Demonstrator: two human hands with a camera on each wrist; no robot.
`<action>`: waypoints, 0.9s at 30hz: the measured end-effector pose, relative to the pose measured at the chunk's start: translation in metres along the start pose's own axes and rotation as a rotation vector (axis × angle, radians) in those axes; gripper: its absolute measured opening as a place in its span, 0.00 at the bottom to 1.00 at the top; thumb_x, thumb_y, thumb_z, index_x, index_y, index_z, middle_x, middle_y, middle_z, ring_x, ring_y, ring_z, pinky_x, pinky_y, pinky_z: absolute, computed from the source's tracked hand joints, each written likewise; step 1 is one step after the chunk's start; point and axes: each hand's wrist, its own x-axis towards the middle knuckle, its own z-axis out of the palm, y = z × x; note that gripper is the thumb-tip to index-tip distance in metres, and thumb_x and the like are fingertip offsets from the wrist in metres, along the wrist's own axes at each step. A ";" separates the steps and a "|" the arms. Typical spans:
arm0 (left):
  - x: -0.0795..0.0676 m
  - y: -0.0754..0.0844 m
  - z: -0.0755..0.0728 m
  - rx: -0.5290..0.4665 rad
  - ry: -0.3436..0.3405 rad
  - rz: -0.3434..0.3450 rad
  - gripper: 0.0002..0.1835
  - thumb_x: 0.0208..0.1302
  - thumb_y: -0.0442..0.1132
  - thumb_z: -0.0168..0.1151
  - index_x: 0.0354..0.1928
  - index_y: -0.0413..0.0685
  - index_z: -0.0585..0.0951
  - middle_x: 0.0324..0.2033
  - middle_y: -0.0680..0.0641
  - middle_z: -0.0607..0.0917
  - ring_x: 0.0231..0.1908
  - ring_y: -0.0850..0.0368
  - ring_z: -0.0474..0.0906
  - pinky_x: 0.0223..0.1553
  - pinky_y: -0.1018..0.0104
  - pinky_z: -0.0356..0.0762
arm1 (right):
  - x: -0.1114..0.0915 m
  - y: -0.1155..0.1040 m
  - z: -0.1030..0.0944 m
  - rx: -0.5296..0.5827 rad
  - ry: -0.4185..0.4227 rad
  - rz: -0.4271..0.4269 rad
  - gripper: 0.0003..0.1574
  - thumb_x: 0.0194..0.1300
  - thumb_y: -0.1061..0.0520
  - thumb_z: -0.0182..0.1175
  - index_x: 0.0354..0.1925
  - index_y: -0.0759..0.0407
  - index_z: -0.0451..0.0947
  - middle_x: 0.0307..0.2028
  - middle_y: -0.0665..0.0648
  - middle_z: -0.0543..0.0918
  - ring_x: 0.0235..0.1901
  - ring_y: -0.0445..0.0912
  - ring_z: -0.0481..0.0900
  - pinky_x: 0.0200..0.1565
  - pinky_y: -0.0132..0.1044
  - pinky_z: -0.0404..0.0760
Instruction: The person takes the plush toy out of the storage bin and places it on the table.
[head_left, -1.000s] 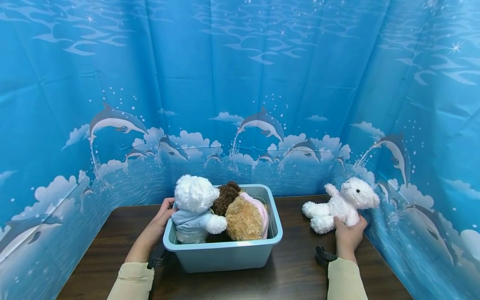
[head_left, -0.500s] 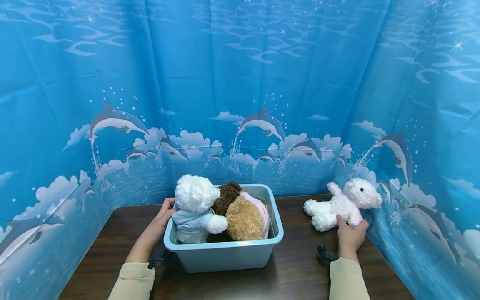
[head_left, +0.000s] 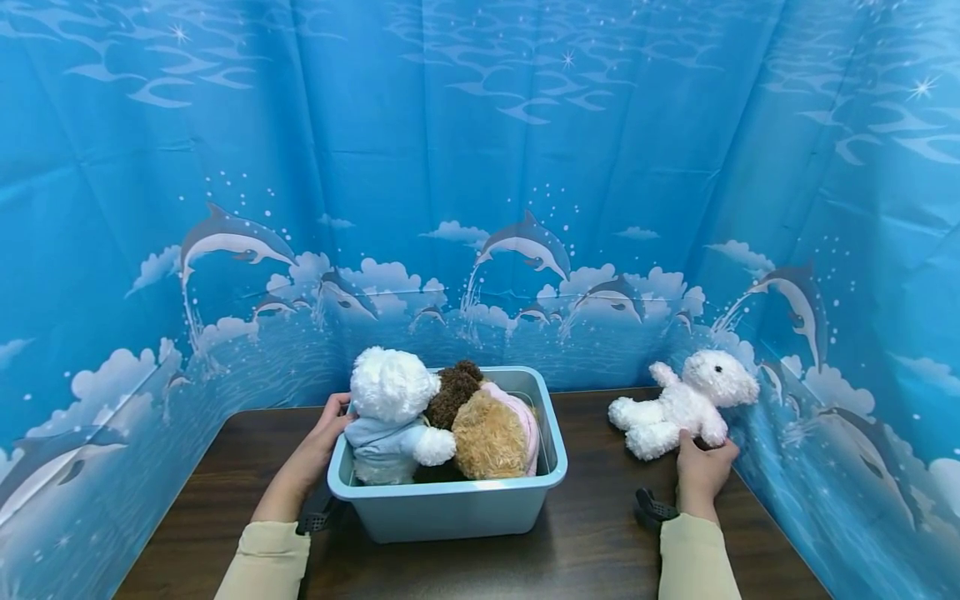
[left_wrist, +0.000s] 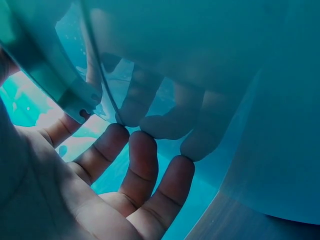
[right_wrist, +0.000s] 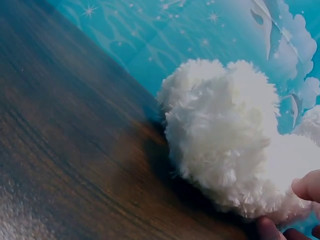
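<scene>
In the head view a light blue plastic bin (head_left: 450, 517) stands on the dark wooden table. My left hand (head_left: 327, 437) holds its left side, thumb over the rim; the left wrist view has the fingertips (left_wrist: 142, 150) against the bin's outer wall. Inside sit a white teddy bear in a pale blue top (head_left: 390, 387), a dark brown curly plush (head_left: 453, 396) and a tan plush (head_left: 491, 435) with pink cloth. Over at the right, my right hand (head_left: 705, 475) pinches a white plush animal (head_left: 686, 408) by its underside. Its fluffy legs (right_wrist: 220, 135) fill the right wrist view.
A blue curtain (head_left: 480, 167) printed with dolphins surrounds the table (head_left: 585, 517) at the back and both sides. The white plush animal is close to the table's right edge. A black strap (head_left: 654, 506) circles each wrist.
The white plush animal has shifted slightly, its head moving right and then back a little to the left. My right hand has moved slightly right. The left hand and bin stay put.
</scene>
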 end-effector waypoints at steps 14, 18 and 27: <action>0.001 -0.003 -0.001 0.004 -0.011 0.007 0.26 0.85 0.54 0.44 0.74 0.52 0.56 0.76 0.38 0.55 0.76 0.37 0.49 0.71 0.27 0.54 | -0.003 -0.003 0.003 0.063 0.009 0.019 0.49 0.73 0.49 0.70 0.77 0.60 0.52 0.75 0.64 0.63 0.51 0.39 0.71 0.35 0.19 0.78; 0.001 -0.004 -0.002 0.008 -0.013 0.012 0.26 0.85 0.53 0.45 0.74 0.51 0.56 0.76 0.37 0.56 0.76 0.37 0.49 0.72 0.26 0.53 | -0.003 -0.002 0.004 0.067 0.018 0.005 0.49 0.73 0.45 0.70 0.75 0.60 0.53 0.66 0.57 0.65 0.46 0.39 0.72 0.33 0.21 0.80; 0.002 -0.004 -0.003 0.017 -0.021 0.007 0.26 0.85 0.54 0.44 0.74 0.50 0.55 0.76 0.38 0.55 0.76 0.38 0.48 0.71 0.25 0.53 | -0.004 -0.002 0.005 0.047 0.028 -0.002 0.47 0.74 0.42 0.68 0.74 0.57 0.53 0.66 0.56 0.64 0.41 0.40 0.73 0.31 0.22 0.80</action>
